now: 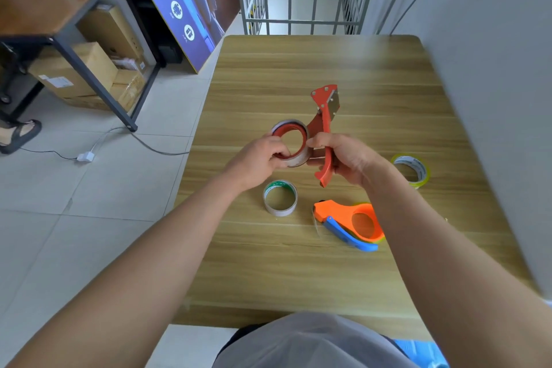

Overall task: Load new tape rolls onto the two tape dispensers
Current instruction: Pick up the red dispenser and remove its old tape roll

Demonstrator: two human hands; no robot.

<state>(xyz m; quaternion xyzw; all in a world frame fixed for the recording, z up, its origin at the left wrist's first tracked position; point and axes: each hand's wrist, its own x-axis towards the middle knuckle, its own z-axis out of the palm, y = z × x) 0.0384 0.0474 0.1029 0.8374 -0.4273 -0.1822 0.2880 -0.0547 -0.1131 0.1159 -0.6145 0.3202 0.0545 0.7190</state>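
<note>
Red dispenser point(324, 125) held above counter point(328, 69) at frame centre, blade end toward top. Right hand point(343, 160) clamped on its handle. Left hand point(263, 158) gripping tape roll point(291, 142) seated on dispenser's hub. Below them, flat on counter: near-empty roll point(280, 197), orange dispenser point(349, 222) just right of it. Yellow roll point(412, 170) well right, near wall-side edge. Counter's upper half bare; lower strip bare to near edge.

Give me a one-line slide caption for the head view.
Left hand seats a tape roll on the red dispenser held by the right hand.
</note>
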